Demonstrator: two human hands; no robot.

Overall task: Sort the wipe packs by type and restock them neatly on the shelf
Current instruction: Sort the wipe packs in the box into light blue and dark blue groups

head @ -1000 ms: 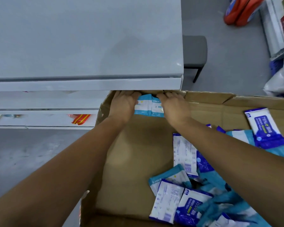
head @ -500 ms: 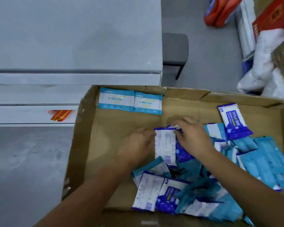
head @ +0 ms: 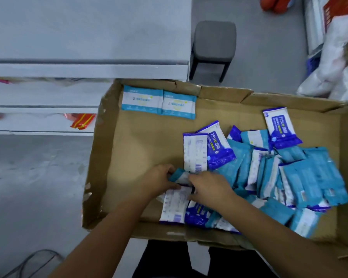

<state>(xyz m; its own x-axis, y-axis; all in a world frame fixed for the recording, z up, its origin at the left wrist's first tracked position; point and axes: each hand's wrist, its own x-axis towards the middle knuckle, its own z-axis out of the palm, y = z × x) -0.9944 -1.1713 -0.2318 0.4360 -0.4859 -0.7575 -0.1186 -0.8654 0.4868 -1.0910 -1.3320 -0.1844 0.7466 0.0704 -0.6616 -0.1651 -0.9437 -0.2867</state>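
Left hand [head: 159,181], right hand [head: 208,187] grip teal pack [head: 179,175] (inside box [head: 129,157]).

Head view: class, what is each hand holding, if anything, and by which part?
Both hands grip one light-blue wipe pack: the left hand pinches its left end, the right hand grips its right end.

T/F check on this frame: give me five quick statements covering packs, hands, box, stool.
1. Two matching packs lie side by side in the cardboard box's far-left corner. True.
2. The left hand pinches a teal pack. True.
3. The right hand is outside the box. False: it rests on packs inside.
4. The stool stands in the box. False: it stands on the floor beyond.
5. The pile holds one pack type. False: dark-blue and light-blue packs mix.
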